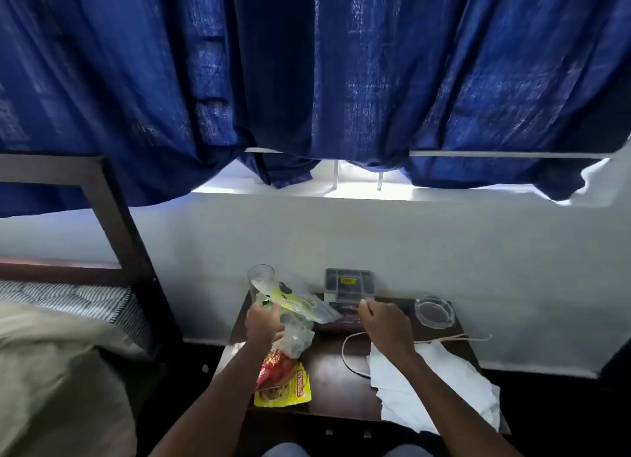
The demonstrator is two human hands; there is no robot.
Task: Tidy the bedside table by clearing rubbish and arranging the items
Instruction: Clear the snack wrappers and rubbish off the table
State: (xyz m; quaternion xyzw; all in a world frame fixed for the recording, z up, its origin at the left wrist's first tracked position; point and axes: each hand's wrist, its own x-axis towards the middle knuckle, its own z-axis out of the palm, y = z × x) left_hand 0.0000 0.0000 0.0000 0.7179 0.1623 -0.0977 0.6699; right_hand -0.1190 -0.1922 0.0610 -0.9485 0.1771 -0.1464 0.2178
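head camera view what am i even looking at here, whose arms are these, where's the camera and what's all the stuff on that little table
There is no machine here. A person wears one camera on the head, looking forward and down, so the two bare arms are the wearer's own. They reach over a dark bedside table beside a bed, under blue curtains.

The left hand grips a yellow-and-white packet, with crumpled clear plastic bunched just below it. The right hand is curled; whether it pinches anything is unclear.

On the table are a drinking glass, a grey box, a glass ashtray, a pale cord, white paper and a red-and-yellow snack packet.
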